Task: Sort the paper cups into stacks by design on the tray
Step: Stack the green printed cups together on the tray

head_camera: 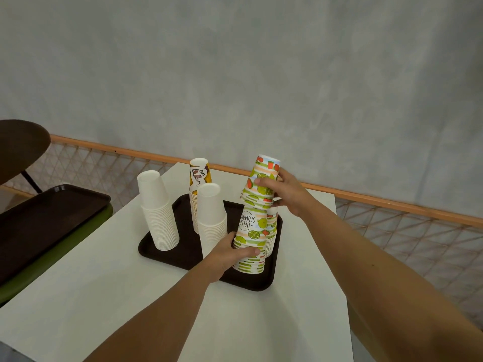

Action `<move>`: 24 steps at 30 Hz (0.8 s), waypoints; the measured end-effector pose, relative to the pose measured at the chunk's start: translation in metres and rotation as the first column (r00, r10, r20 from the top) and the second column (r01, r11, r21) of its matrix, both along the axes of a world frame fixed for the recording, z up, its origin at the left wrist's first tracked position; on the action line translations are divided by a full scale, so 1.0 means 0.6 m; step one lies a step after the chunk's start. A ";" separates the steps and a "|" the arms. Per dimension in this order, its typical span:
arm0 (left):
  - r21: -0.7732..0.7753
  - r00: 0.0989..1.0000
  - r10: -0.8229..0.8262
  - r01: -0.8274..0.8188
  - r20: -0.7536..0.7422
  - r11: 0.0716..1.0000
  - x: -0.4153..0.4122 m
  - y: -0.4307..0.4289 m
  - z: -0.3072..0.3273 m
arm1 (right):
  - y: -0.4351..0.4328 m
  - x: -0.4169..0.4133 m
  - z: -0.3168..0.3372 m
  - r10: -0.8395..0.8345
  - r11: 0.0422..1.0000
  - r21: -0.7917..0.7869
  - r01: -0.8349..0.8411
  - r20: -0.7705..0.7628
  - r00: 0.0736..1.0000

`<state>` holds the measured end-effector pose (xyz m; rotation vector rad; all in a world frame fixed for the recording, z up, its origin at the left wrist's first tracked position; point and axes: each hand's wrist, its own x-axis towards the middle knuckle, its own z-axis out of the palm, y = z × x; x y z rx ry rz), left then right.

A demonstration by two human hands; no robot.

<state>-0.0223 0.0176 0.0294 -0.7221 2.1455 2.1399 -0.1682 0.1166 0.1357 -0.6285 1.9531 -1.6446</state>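
Note:
A dark brown tray [167,253] lies on the white table. On it stand two upside-down stacks of plain white cups [158,212] [211,215] and, behind them, a stack of coffee-print cups [199,176]. At the tray's right side a stack of lime-and-fruit "Hello Summer" cups [251,231] stands upside down; my left hand [227,253] grips its lower part. My right hand [285,193] holds a shorter bunch of the same fruit cups [262,182], tilted, resting on top of that stack. Another cup stack behind it is mostly hidden.
The white table [104,296] ends close behind the tray at an orange rail with wire mesh [392,202]. To the left, a second dark tray [47,212] lies on a green seat, with a round dark table [18,147] beyond it.

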 end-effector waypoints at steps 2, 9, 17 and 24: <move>0.022 1.000 0.016 -0.016 0.005 1.000 0.002 0.000 -0.003 | 0.000 -0.006 0.011 -0.045 0.997 -0.064 0.044 -0.009 0.999; 0.059 0.999 0.047 -0.048 0.015 0.997 0.006 -0.007 -0.015 | 0.009 -0.039 0.006 -0.204 0.964 -0.185 0.193 -0.041 0.978; 0.091 0.998 0.056 -0.053 -0.023 0.994 0.003 -0.010 -0.005 | 0.014 -0.037 -0.072 -0.212 0.977 -0.042 0.208 -0.204 0.956; 0.089 0.998 0.065 -0.063 -0.026 0.994 -0.004 -0.020 -0.008 | 0.011 -0.038 -0.110 -0.080 0.989 0.102 0.103 -0.214 0.974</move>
